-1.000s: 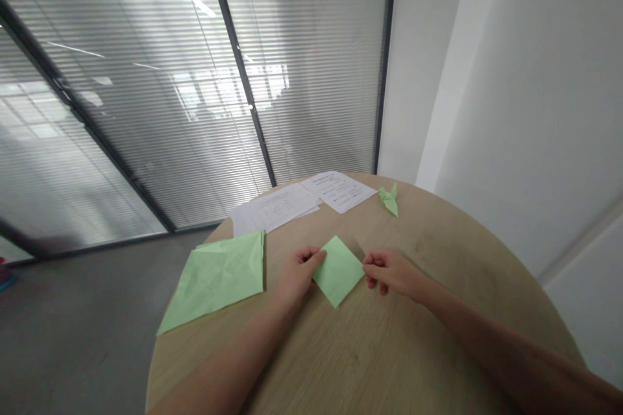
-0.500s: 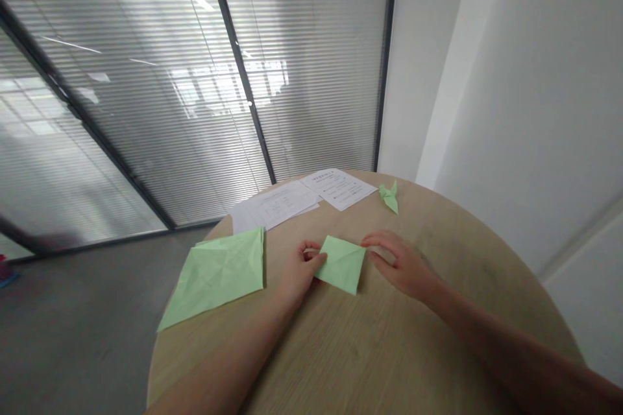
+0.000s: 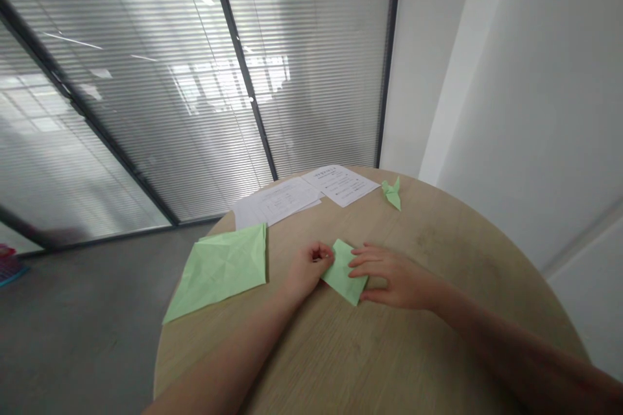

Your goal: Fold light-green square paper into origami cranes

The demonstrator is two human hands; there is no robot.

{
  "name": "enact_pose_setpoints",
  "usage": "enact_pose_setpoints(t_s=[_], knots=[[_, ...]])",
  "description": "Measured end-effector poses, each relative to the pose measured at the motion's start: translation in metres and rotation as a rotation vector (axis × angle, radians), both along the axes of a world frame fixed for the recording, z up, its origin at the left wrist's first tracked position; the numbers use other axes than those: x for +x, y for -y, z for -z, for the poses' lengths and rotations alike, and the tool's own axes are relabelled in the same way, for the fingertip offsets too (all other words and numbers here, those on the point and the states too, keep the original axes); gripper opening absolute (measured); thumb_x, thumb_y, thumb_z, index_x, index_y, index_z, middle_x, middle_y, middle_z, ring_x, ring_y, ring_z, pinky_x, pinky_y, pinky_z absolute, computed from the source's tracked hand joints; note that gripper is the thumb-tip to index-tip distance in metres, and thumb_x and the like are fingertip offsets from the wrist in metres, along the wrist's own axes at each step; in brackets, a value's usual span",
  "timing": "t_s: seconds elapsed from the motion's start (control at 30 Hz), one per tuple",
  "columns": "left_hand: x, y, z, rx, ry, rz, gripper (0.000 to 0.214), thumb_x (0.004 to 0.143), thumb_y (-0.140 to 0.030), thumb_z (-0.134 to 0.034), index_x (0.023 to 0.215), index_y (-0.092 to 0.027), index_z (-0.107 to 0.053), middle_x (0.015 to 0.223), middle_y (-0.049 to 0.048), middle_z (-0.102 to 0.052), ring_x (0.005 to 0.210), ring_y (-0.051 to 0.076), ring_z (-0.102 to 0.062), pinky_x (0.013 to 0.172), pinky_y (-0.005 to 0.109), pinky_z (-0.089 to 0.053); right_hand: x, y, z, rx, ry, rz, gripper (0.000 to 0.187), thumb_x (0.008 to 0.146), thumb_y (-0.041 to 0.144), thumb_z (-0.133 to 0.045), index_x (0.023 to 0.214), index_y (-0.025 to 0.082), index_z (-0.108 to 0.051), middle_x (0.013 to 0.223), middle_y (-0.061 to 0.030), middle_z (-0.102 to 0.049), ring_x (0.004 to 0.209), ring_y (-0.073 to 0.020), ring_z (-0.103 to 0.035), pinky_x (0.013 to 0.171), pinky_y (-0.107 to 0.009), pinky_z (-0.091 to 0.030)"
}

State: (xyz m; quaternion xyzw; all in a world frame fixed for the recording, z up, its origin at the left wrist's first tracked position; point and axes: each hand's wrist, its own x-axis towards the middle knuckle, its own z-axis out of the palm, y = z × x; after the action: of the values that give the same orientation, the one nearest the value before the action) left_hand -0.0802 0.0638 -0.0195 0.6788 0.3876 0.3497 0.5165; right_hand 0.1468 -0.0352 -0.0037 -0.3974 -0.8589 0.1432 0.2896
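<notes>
Beside a tall glass partition (image 3: 321, 78) hung with blinds, I see a round wooden counter (image 3: 350, 356) taking up the middle of the view, with a person's two forearms reaching in over its near side. Largest on it is a piece of green paper (image 3: 221, 272), creased and layered, lying near the left edge, perhaps to leave the middle free for working. Behind that, printed sheets (image 3: 280, 201) overlap at the far side, out of the arms' way; their text is too small for me to read.

At the middle, the hands are slightly apart, with paper between them. The left hand (image 3: 306, 269) pinches the left edge of a small folded green sheet (image 3: 343, 275), thumb on top, which looks meant to anchor it. The right hand (image 3: 394, 279) lays spread fingertips on the sheet's right part, its thumb by the lower corner, likely keeping it flat against the wood. Smallest of all, a pointed green paper figure (image 3: 392, 193) sits toward the far right, well apart from the fingers, presumably safe from being crushed.
</notes>
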Motion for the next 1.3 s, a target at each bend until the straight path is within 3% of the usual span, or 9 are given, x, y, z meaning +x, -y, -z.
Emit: enact_pose_setpoints(t_s=[0.2, 0.53, 0.67, 0.83, 1.0, 1.1, 1.17, 1.23, 1.3], knots=[[-0.001, 0.0, -0.002, -0.045, -0.054, 0.012, 0.022, 0.071, -0.036, -0.072, 0.081, -0.017, -0.072, 0.073, 0.0019, -0.065, 0.066, 0.015, -0.054, 0.065, 0.027, -0.04, -0.002, 0.0, 0.0, 0.014, 0.007, -0.063, 0.037, 0.085, 0.035, -0.078, 0.12, 0.025, -0.073, 0.13, -0.0113, -0.071, 0.128, -0.0278, -0.061, 0.117, -0.049, -0.038], [-0.002, 0.002, -0.001, -0.054, -0.117, 0.071, 0.022, 0.078, -0.032, -0.069, 0.089, -0.015, -0.076, 0.071, 0.0025, -0.068, 0.061, 0.014, -0.054, 0.062, 0.027, -0.04, -0.005, 0.002, -0.005, -0.046, -0.026, -0.068, 0.019, 0.095, 0.029, -0.064, 0.109, 0.025, -0.076, 0.116, -0.0091, -0.075, 0.116, -0.0243, -0.066, 0.108, -0.043, -0.045], [-0.001, 0.008, -0.003, 0.104, -0.247, 0.164, 0.021, 0.08, -0.025, -0.065, 0.094, -0.018, -0.079, 0.08, 0.0046, -0.074, 0.069, 0.018, -0.061, 0.066, 0.029, -0.045, -0.006, 0.003, -0.01, -0.107, 0.022, -0.044, 0.023, 0.1, 0.031, -0.054, 0.099, 0.025, -0.077, 0.1, -0.0077, -0.077, 0.101, -0.0235, -0.068, 0.097, -0.04, -0.048], [-0.002, 0.016, -0.016, 0.357, -0.328, 0.273, 0.028, 0.077, -0.013, -0.062, 0.095, -0.023, -0.08, 0.1, 0.0055, -0.078, 0.092, 0.023, -0.068, 0.086, 0.035, -0.05, -0.007, 0.005, -0.011, -0.082, 0.085, 0.034, 0.024, 0.099, 0.029, -0.055, 0.086, 0.022, -0.074, 0.085, -0.0076, -0.073, 0.086, -0.0229, -0.065, 0.084, -0.036, -0.046], [-0.003, 0.017, -0.021, 0.413, -0.359, 0.367, 0.035, 0.078, -0.012, -0.062, 0.107, -0.024, -0.078, 0.104, 0.0059, -0.078, 0.084, 0.02, -0.068, 0.082, 0.034, -0.052, -0.01, 0.002, -0.006, -0.115, 0.158, 0.103, 0.03, 0.1, 0.032, -0.053, 0.077, 0.021, -0.07, 0.08, -0.0059, -0.07, 0.078, -0.0204, -0.061, 0.075, -0.032, -0.042], [-0.005, 0.018, -0.023, 0.499, -0.381, 0.442, 0.041, 0.079, -0.014, -0.067, 0.118, -0.025, -0.075, 0.124, 0.008, -0.073, 0.11, 0.025, -0.067, 0.101, 0.04, -0.049, -0.013, 0.0, -0.001, -0.141, 0.162, 0.137, 0.029, 0.099, 0.031, -0.055, 0.077, 0.02, -0.068, 0.08, -0.0047, -0.07, 0.076, -0.0192, -0.06, 0.07, -0.03, -0.039], [-0.008, 0.018, -0.026, 0.55, -0.44, 0.465, 0.049, 0.077, -0.017, -0.072, 0.125, -0.024, -0.072, 0.141, 0.0103, -0.063, 0.132, 0.029, -0.056, 0.113, 0.046, -0.04, -0.014, 0.0, 0.002, -0.143, 0.149, 0.158, 0.025, 0.098, 0.031, -0.059, 0.077, 0.02, -0.068, 0.081, -0.0045, -0.07, 0.077, -0.0196, -0.06, 0.069, -0.031, -0.038], [-0.01, 0.018, -0.031, 0.576, -0.492, 0.485, 0.055, 0.075, -0.017, -0.074, 0.129, -0.025, -0.07, 0.15, 0.0108, -0.055, 0.139, 0.031, -0.048, 0.116, 0.048, -0.037, -0.016, 0.0, 0.005, -0.151, 0.141, 0.191, 0.022, 0.095, 0.033, -0.064, 0.078, 0.02, -0.067, 0.082, -0.0048, -0.071, 0.077, -0.0206, -0.061, 0.068, -0.031, -0.037], [-0.011, 0.018, -0.036, 0.598, -0.496, 0.54, 0.055, 0.075, -0.014, -0.072, 0.128, -0.026, -0.071, 0.147, 0.0096, -0.058, 0.136, 0.03, -0.052, 0.115, 0.047, -0.038, -0.017, 0.0, 0.007, -0.171, 0.135, 0.22, 0.018, 0.092, 0.034, -0.068, 0.08, 0.02, -0.068, 0.082, -0.0044, -0.071, 0.077, -0.021, -0.062, 0.067, -0.031, -0.036]])
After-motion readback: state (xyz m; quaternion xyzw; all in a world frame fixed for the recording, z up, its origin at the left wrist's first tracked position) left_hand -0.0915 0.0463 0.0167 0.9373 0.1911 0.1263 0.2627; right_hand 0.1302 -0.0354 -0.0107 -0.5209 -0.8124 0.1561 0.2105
